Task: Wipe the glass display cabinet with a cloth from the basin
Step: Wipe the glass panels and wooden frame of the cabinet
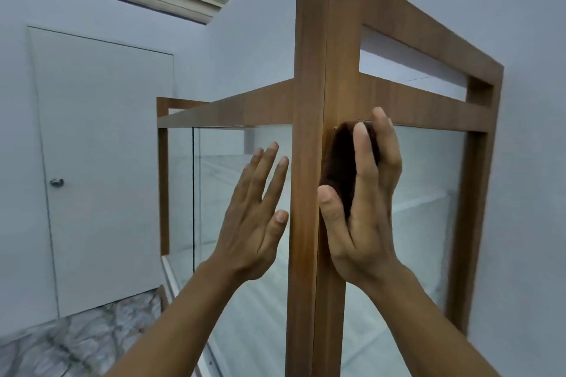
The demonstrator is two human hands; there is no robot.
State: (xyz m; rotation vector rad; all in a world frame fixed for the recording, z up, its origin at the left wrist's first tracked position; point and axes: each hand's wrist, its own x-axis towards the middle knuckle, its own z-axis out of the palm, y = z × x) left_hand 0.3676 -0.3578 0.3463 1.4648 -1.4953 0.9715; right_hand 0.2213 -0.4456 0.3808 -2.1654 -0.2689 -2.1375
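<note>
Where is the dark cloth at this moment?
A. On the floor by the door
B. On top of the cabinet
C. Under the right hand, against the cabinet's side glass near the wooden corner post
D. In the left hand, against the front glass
C: the cloth sits under the right hand, pressed on the side glass beside the corner post; the left hand is empty.

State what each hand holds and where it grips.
The right hand presses a dark cloth flat under palm and fingers against the glass panel. The left hand is open, holding nothing.

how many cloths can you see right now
1. A dark cloth is pressed under the right hand at the top left corner of the cabinet's side glass. The left hand is bare. Others may be out of view.
</note>
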